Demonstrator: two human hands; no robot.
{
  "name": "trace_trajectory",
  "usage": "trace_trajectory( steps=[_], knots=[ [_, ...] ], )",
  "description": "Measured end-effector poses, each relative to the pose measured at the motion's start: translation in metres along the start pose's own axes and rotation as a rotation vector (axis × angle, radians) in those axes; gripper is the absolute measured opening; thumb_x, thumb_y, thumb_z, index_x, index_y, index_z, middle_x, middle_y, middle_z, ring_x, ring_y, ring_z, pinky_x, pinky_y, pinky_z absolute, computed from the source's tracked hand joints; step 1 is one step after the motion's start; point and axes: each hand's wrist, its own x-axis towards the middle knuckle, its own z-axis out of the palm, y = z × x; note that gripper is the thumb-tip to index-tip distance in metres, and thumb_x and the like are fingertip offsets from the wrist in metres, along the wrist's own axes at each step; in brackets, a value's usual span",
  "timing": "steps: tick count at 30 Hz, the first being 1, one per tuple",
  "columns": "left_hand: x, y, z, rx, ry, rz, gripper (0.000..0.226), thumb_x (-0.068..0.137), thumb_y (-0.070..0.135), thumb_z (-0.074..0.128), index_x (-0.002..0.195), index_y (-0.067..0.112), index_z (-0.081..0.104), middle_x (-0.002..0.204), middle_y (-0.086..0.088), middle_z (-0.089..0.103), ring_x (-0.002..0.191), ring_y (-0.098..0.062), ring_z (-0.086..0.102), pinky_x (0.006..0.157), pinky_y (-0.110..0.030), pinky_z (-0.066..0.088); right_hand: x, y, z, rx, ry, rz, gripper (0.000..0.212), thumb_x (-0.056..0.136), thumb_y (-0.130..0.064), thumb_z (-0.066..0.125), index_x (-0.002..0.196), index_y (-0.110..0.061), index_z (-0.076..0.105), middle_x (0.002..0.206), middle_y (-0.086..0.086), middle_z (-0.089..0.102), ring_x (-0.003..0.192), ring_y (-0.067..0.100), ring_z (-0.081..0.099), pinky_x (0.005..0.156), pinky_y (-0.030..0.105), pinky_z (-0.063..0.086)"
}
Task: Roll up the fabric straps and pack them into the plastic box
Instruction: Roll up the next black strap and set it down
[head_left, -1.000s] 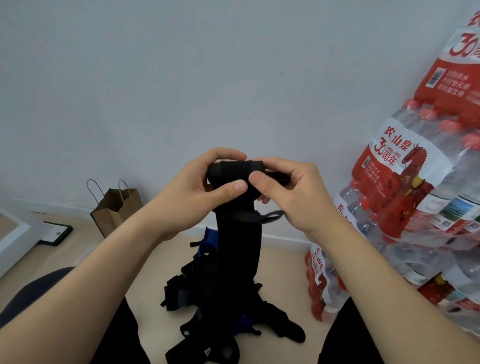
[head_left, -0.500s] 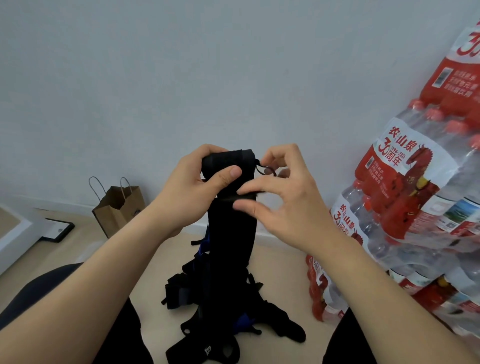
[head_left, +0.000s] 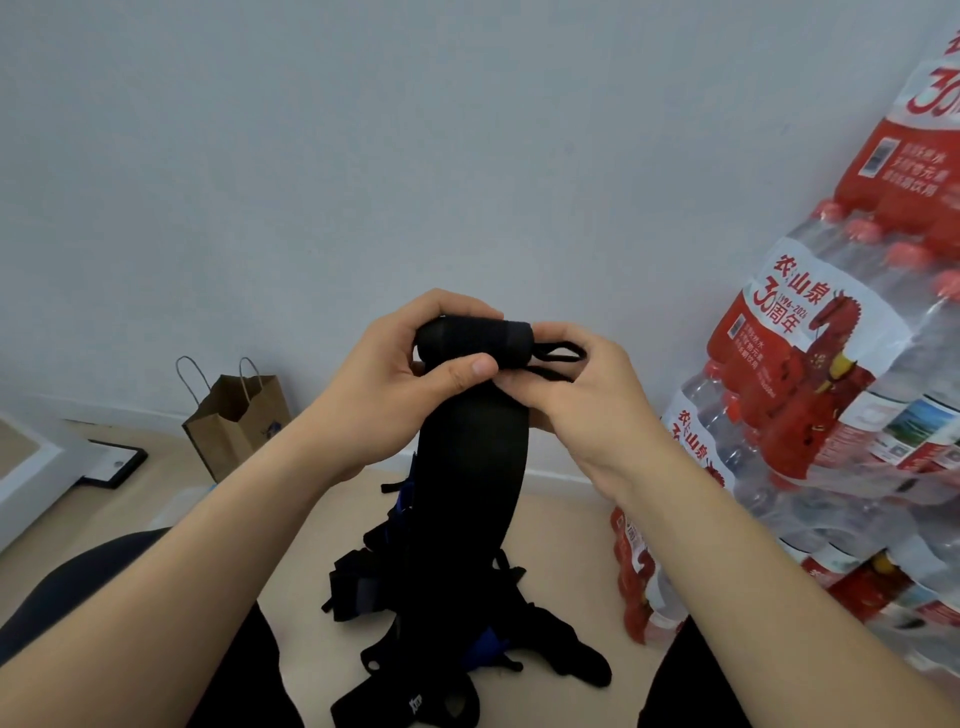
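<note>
Fabric strap (head_left: 472, 467), partly rolled, clasped in the grip of left hand (head_left: 395, 384) and right hand (head_left: 587, 400); tail and floor pile (head_left: 561, 654) not yet rolled; box unseen.

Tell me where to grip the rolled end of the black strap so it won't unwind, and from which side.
Grip the roll itself, coming from its left end as the left hand does: fingers behind, thumb on the front where the hanging tail leaves it. That is likely where it would unwind. The thin loop at the right end is a poor hold.
</note>
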Motion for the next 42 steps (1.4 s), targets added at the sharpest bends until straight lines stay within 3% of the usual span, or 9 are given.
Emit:
trace_trajectory(
  steps=[3, 6, 10, 14, 18, 25, 29, 34, 42],
  knots=[
    [-0.001, -0.001, 0.000, -0.031, -0.042, -0.028, 0.031, 0.098, 0.014, 0.077, 0.127, 0.025, 0.074, 0.118, 0.004, 0.076, 0.110, -0.018, 0.074, 0.091, -0.027, 0.061, 0.005, 0.000, -0.005, 0.078, -0.086, 0.037, 0.033, 0.093, 0.015, 0.070, 0.113, -0.010, 0.078, 0.103, 0.019, 0.081, 0.099, 0.033, 0.081, 0.079, 0.039, 0.067],
    [-0.003, 0.000, 0.000, -0.068, -0.018, -0.049, 0.033, 0.096, 0.006, 0.079, 0.123, 0.025, 0.076, 0.122, -0.001, 0.077, 0.113, -0.025, 0.076, 0.096, -0.041, 0.064, 0.008, -0.005, -0.013, 0.114, -0.211, 0.026, 0.038, 0.092, 0.005, 0.056, 0.118, -0.009, 0.078, 0.108, 0.024, 0.078, 0.095, 0.034, 0.078, 0.082, 0.042, 0.065],
    [-0.005, 0.002, 0.000, -0.030, -0.035, -0.068, 0.036, 0.093, 0.005, 0.079, 0.123, 0.025, 0.077, 0.123, -0.003, 0.077, 0.116, -0.027, 0.075, 0.100, -0.050, 0.062, 0.007, -0.004, -0.016, 0.071, -0.289, 0.076, 0.035, 0.095, -0.036, 0.079, 0.120, -0.011, 0.079, 0.113, 0.018, 0.080, 0.101, 0.036, 0.080, 0.087, 0.047, 0.065],
    [-0.006, 0.004, 0.004, -0.113, -0.101, -0.133, 0.038, 0.096, 0.015, 0.072, 0.132, 0.026, 0.062, 0.126, -0.002, 0.073, 0.115, -0.025, 0.074, 0.099, -0.048, 0.063, 0.006, -0.003, -0.012, 0.070, -0.193, -0.004, 0.024, 0.098, -0.016, 0.079, 0.120, -0.008, 0.078, 0.114, 0.021, 0.080, 0.104, 0.036, 0.080, 0.090, 0.046, 0.065],
    [-0.005, 0.004, 0.008, -0.138, -0.058, -0.261, 0.036, 0.106, 0.047, 0.064, 0.134, 0.025, 0.065, 0.123, -0.002, 0.078, 0.118, -0.023, 0.075, 0.100, -0.040, 0.062, 0.006, -0.001, -0.014, -0.068, -0.117, -0.156, 0.027, 0.090, -0.009, 0.087, 0.112, -0.024, 0.082, 0.106, 0.004, 0.083, 0.101, 0.023, 0.081, 0.093, 0.040, 0.065],
    [-0.005, 0.007, 0.003, -0.022, -0.048, -0.124, 0.033, 0.105, 0.024, 0.068, 0.135, 0.017, 0.055, 0.118, -0.012, 0.070, 0.109, -0.026, 0.070, 0.095, -0.043, 0.061, 0.007, -0.005, -0.017, -0.049, -0.179, -0.191, 0.037, 0.086, -0.028, 0.088, 0.121, -0.023, 0.078, 0.113, 0.005, 0.081, 0.106, 0.026, 0.080, 0.090, 0.044, 0.066],
    [-0.007, 0.005, 0.002, -0.043, -0.097, -0.121, 0.038, 0.104, 0.009, 0.068, 0.135, 0.016, 0.048, 0.124, -0.018, 0.065, 0.110, -0.022, 0.068, 0.098, -0.042, 0.062, 0.007, -0.004, -0.018, -0.143, -0.192, -0.248, 0.025, 0.094, -0.018, 0.083, 0.119, -0.015, 0.079, 0.107, 0.003, 0.082, 0.101, 0.022, 0.080, 0.083, 0.038, 0.067],
    [-0.007, 0.007, 0.004, -0.082, -0.060, -0.210, 0.039, 0.100, 0.045, 0.071, 0.132, 0.025, 0.060, 0.108, 0.008, 0.074, 0.098, -0.004, 0.071, 0.082, -0.019, 0.055, 0.007, -0.002, -0.018, -0.178, -0.135, -0.338, 0.037, 0.086, -0.013, 0.091, 0.120, -0.014, 0.078, 0.110, 0.000, 0.082, 0.105, 0.017, 0.079, 0.094, 0.031, 0.063],
    [-0.006, 0.004, 0.004, -0.020, -0.051, -0.082, 0.041, 0.100, 0.014, 0.072, 0.133, 0.020, 0.049, 0.119, -0.008, 0.071, 0.110, -0.026, 0.072, 0.095, -0.037, 0.062, 0.008, -0.004, -0.013, -0.035, -0.187, -0.185, 0.043, 0.083, -0.042, 0.086, 0.122, -0.025, 0.077, 0.109, 0.015, 0.078, 0.099, 0.031, 0.080, 0.084, 0.051, 0.068]
  ],
)
